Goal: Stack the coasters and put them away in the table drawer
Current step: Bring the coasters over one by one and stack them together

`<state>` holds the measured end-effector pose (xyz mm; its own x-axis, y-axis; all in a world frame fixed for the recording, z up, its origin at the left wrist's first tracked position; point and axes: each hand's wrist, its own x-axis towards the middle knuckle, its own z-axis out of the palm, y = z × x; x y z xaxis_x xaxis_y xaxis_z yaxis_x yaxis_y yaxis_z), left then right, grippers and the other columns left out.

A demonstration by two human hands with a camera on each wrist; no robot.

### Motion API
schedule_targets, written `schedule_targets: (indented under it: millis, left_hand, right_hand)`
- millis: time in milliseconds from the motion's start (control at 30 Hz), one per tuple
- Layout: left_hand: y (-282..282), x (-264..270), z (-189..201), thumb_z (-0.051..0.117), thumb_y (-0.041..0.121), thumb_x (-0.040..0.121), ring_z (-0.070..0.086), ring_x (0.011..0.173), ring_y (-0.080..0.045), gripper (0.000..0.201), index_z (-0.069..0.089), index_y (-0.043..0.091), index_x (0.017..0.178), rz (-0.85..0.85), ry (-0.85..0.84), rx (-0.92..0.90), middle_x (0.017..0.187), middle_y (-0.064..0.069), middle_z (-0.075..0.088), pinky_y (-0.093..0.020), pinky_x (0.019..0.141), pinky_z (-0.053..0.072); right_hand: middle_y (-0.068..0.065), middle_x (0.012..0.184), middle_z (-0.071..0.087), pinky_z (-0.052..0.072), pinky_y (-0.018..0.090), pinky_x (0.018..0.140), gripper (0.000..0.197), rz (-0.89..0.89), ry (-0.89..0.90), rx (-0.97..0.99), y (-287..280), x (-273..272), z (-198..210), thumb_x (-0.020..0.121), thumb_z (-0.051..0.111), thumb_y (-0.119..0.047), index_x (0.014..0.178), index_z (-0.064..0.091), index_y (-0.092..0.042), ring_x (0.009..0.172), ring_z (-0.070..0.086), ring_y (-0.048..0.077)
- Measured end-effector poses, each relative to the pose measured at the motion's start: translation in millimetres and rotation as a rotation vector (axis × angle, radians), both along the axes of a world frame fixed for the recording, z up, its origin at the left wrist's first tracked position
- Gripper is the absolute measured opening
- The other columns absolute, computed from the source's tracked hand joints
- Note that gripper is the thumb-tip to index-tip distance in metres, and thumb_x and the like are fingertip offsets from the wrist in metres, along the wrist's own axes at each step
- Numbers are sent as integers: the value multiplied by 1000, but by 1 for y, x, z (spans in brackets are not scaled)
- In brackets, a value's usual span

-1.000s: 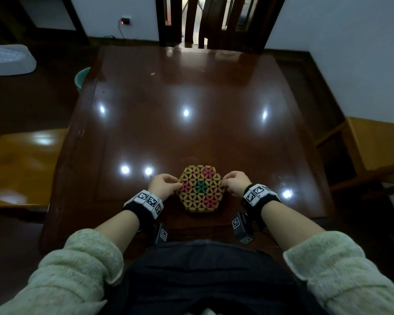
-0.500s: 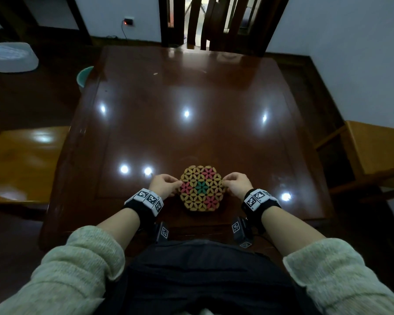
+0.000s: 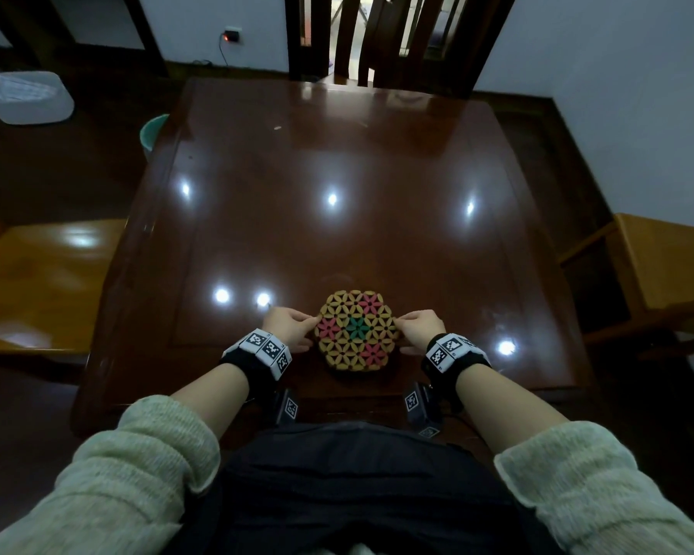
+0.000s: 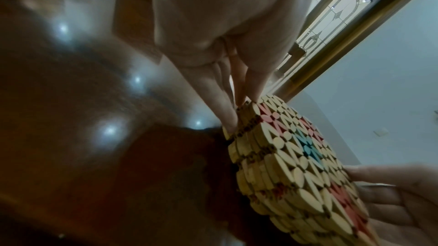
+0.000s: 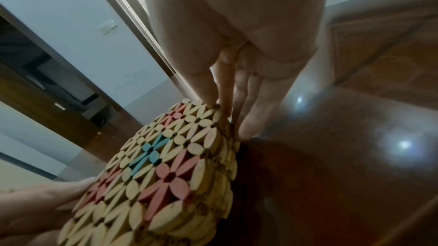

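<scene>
Both hands hold the stack of coasters (image 3: 356,329) from opposite sides. The left hand (image 3: 288,329) pinches the stack's left edge: in its wrist view the thumb lies on the top coaster's rim and the fingers (image 4: 227,117) run down the side of the pile. The right hand (image 3: 420,329) mirrors this on the right edge, thumb at the top rim and fingers (image 5: 249,119) against the side. So each grip is closed on the stack, not merely resting beside it.

The stack is hexagonal, made of bamboo petal pieces with pink flowers and one teal flower at the centre. It sits on the glossy dark wooden worktop (image 3: 337,234), near the edge closest to the person. The wrist views show several layers, and their edges look roughly level.

Stacking seems done, and squaring up and lifting is probably the step in hand. To do it well, press evenly inward from both sides so no layer slips, and keep the stack flat while lifting. The drawer is not visible.
</scene>
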<state>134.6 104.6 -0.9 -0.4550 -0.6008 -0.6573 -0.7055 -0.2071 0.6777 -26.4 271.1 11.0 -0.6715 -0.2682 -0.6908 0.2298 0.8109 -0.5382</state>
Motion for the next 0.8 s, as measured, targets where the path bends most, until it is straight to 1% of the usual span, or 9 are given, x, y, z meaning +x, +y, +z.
schedule_targets:
  millis: [67,167,233,333,500,567,667,733,800]
  left_hand:
    - [1,-1,1,67,20,88,72,87,-26,28,69,5,111,5,3,4,105,-14,70,-39,82,59]
    - [1,-2,2,66,20,88,72,88,-25,27,69,3,109,-15,-1,8,98,-12,70,-40,84,59]
    - [1,-3,3,66,19,88,72,88,-24,25,69,4,107,-19,-14,3,94,-10,69,-39,84,59]
    - [0,-5,5,67,18,87,72,87,-24,24,69,4,107,-20,-37,-3,98,-10,70,-37,83,59]
    - [2,-9,8,67,21,88,72,80,-21,19,71,7,99,-41,-92,-60,94,-10,71,-33,75,61]
    - [3,-11,10,67,23,88,72,77,-20,17,72,8,96,-54,-121,-93,87,-8,71,-32,72,61]
    - [4,-11,12,65,23,89,72,82,-21,17,71,9,95,-60,-129,-106,87,-6,69,-33,76,61]
    - [5,-10,13,65,24,89,72,84,-21,17,70,9,95,-55,-126,-112,86,-5,68,-34,77,61]
    - [6,-7,11,66,27,88,71,82,-20,17,71,12,94,-65,-121,-147,82,-2,69,-36,77,61]
  right_hand:
    - [13,124,64,60,40,82,28,2,28,14,-3,1,1,92,62,-19,115,69,-5,108,64,30]
    - [15,118,67,61,37,78,29,24,32,44,-6,1,1,92,62,-19,115,69,-3,95,68,28]
    - [16,116,68,62,34,71,29,46,41,60,-7,0,2,92,62,-20,115,69,-2,94,70,28]
    - [16,115,69,60,29,63,29,50,42,70,-7,0,2,92,62,-20,114,69,-2,95,71,29]
    - [14,104,73,60,29,65,28,25,83,77,-4,1,-4,91,63,-23,110,73,-5,78,69,24]
    - [13,102,73,62,34,70,28,7,105,70,-3,2,-9,90,64,-26,107,74,-6,74,68,24]
    - [12,105,73,61,42,78,25,-23,151,67,-3,5,-12,92,62,-24,107,74,-9,84,71,27]
    - [11,109,72,60,43,81,24,-26,167,64,-2,7,-13,92,62,-25,107,74,-12,93,70,28]
    - [11,108,72,59,42,83,26,-5,173,73,0,9,-10,92,61,-29,107,74,-12,95,69,28]
